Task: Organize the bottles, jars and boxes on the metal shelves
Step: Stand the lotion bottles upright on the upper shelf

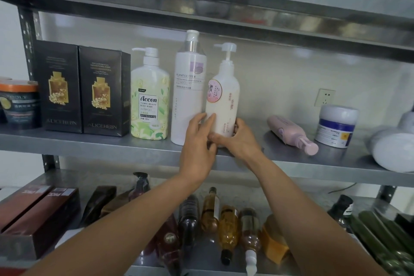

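A white pump bottle with a pink round label stands upright on the middle metal shelf. My right hand grips its base from the right. My left hand rests its straight fingers against the bottle's lower left side. Just to the left stand a tall white Plant Letter bottle, a floral Accen body wash bottle and two black boxes.
A pink bottle lies on its side to the right, beside a white jar and a white rounded item. An orange-lidded tub sits far left. The lower shelf holds several lying amber and dark bottles and red-brown boxes.
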